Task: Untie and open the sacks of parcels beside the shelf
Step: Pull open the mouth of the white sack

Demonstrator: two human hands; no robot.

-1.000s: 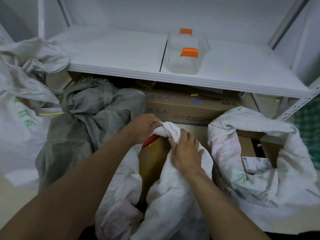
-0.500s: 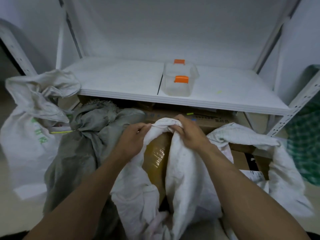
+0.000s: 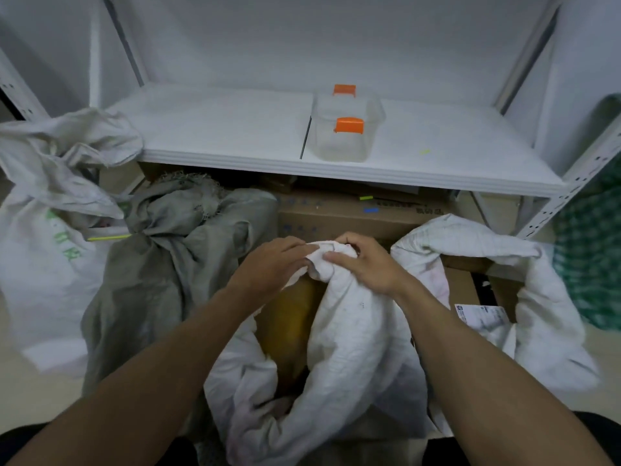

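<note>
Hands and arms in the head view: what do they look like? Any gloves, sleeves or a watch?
Both are bare. The left hand and right hand show no gloves or rings, and neither wrist carries a watch or band. The left forearm and right forearm are uncovered to the picture's edge; no sleeve is in view.

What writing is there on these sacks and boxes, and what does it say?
Nothing here can be quoted.
Left sack: green print, too blurred to read.
Cardboard box: dark print, too blurred to read.
White label: print too small to read.
</note>
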